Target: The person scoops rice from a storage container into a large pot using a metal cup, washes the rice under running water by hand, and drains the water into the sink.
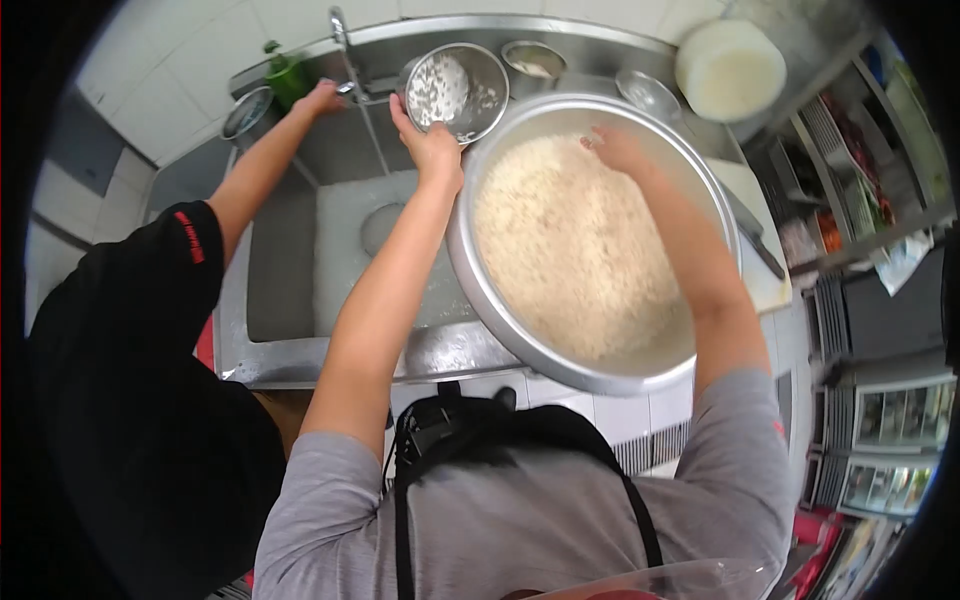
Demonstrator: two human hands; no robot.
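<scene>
My left hand [432, 150] grips the rim of a metal bowl [486, 88], which is tilted toward me. White rice grains cling to its inside. To its right, a large, wide metal pot [462, 240] rests at the sink's edge, full of pale rice [570, 240]. My right hand [612, 152] reaches into the pot's far side, at the surface of the rice. Its fingers look slightly spread, with grains on them, and are a little blurred. I see nothing held in that hand.
A co-worker's hand [322, 98] is at the tap [342, 40], where water runs into the sink [280, 270]. Behind stand a green bottle [287, 78], a small metal pot [535, 62] and a white tub [728, 75]. A knife [757, 238] lies on a cutting board [768, 290] at right.
</scene>
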